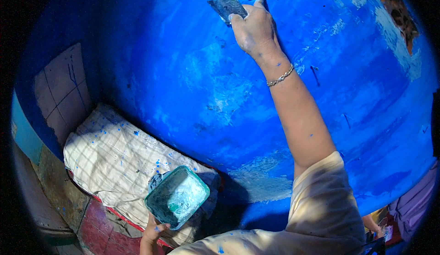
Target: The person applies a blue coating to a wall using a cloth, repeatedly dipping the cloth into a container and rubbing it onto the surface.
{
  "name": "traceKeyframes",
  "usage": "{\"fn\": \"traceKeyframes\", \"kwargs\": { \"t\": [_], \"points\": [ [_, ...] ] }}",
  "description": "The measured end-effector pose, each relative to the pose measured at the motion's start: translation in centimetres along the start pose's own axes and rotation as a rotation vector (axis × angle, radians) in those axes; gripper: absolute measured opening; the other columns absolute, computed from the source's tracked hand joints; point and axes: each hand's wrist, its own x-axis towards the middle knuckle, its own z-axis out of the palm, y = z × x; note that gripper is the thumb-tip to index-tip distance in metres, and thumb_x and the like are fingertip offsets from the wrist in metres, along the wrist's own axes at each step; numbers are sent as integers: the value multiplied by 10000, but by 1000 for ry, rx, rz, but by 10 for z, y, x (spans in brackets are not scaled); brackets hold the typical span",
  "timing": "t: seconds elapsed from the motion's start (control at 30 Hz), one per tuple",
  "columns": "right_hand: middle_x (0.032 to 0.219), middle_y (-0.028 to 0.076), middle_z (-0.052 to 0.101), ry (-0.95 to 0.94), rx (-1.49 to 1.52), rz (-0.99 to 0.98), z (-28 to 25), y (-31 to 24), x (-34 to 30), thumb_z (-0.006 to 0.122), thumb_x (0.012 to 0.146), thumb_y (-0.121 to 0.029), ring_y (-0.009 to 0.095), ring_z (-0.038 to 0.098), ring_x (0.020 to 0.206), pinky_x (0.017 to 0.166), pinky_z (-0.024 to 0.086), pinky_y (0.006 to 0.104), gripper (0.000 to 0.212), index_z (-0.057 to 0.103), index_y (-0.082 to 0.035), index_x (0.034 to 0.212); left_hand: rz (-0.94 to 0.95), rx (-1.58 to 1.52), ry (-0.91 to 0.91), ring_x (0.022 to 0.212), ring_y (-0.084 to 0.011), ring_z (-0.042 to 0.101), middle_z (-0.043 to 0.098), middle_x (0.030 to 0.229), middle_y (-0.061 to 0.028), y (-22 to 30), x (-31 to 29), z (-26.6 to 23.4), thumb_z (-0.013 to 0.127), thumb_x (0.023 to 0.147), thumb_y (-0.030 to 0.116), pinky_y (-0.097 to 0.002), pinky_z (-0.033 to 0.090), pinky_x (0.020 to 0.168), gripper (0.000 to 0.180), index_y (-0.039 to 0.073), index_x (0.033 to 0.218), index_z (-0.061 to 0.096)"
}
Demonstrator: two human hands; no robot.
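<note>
Blue wall (183, 58), paler in patches, with a scraper (222, 8) held up against its expanse and a tub (158, 204) kept low.

Beneath the wall's left part lay a pale checked cloth (110, 140), flecked with blue; the green, roughly rectangular tub, tilted with its mouth toward the viewer, was over the cloth's right end and contained white paste (189, 191), spread unevenly inside. The left hand (155, 230) gripped its lower edge (fingers beneath were hidden). Well apart, up and to the right of the tub, the right hand (255, 29) was closed around the scraper's near end, one digit standing off; the flat grey blade projected leftward, its long axis slanting up-left. Whether it touched the wall could not be told.
</note>
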Motion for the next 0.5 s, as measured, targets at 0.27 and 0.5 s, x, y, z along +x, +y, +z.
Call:
{"fn": "traceKeyframes", "kwargs": {
  "t": [0.27,0.5],
  "points": [
    [867,80,685,288,315,65,-23,11,13,623,814,-121,107,608,748,679,495,275,232,662,56,959,19,15,48,1232,-262,401,408,1339,-97,-9,-1,-6,755,473,120,-352,288,1056,1108,70,1429,197],
    [1092,183,643,543,-698,-649,-23,35,24,558,783,-63,320,620,1019,899,472,365,309,658,-42,1075,17,15,27,1228,-260,402,411,1330,-94,2,-3,2,746,483,101,-357,293,1052,1096,70,1428,192]
  ]
}}
